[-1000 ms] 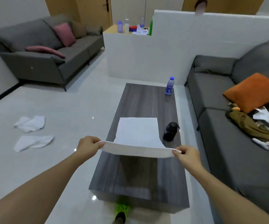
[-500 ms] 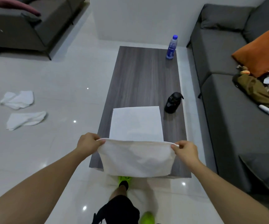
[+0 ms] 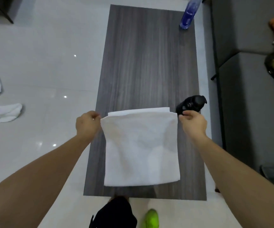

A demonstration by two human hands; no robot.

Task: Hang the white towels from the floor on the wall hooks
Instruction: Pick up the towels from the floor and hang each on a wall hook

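Pinching folded white towel (image 3: 141,148) by its far corners, left hand (image 3: 87,125) and right hand (image 3: 192,123), lying flat at near edge of table (image 3: 149,63).

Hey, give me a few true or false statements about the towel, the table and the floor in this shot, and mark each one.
1. Both hands, left hand and right hand, pinch corners of the white towel. True.
2. The towel hangs on a wall hook. False: it lies folded on the wooden table.
3. The blue bottle stands at the table's far right corner. True.
4. The floor has no towels left. False: two floor towels lie at the left.
5. The black bottle sits on the sofa. False: it is on the table, beside the right hand.
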